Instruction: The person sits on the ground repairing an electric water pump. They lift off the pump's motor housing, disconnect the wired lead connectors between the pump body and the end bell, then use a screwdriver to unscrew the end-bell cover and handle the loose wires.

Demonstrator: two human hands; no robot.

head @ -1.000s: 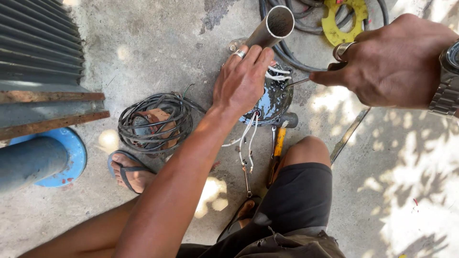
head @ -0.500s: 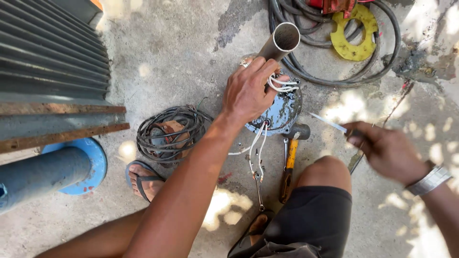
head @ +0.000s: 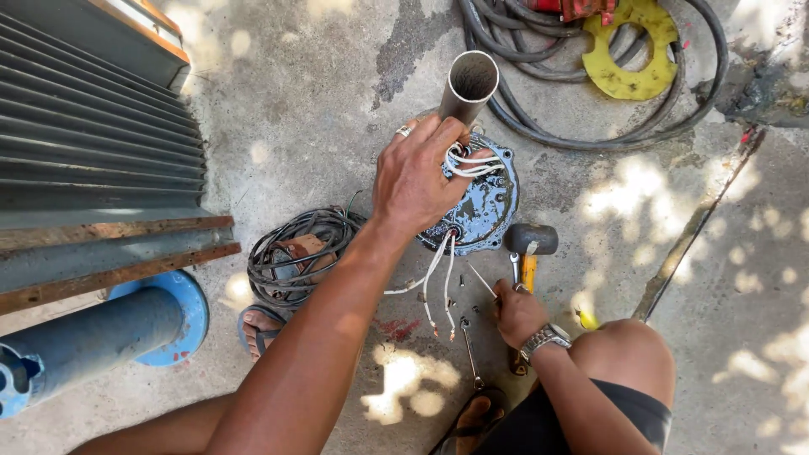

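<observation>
Looks heavy and rigid: a round cast-metal motor cover [head: 484, 202], blue-grey and scuffed, bolt ears around its rim, lying flat on the concrete floor [head: 320, 101]. Best gripped by the rim or by the grey pipe [head: 466, 88] rising tilted from its far edge; probably too weighty to lift by anything thinner. Stiff white wires [head: 438, 282] trail out from the cover's near side, more of them looped on top; springy, likely easy to kink, so better bunched than tugged. Left hand [head: 417, 181] curled over the top of the cover, fingers closed around the looped wires beside the pipe. Right hand [head: 516, 312] just near of the cover, pinched shut on a thin metal tool [head: 482, 281], beside a rubber mallet [head: 529, 244].
</observation>
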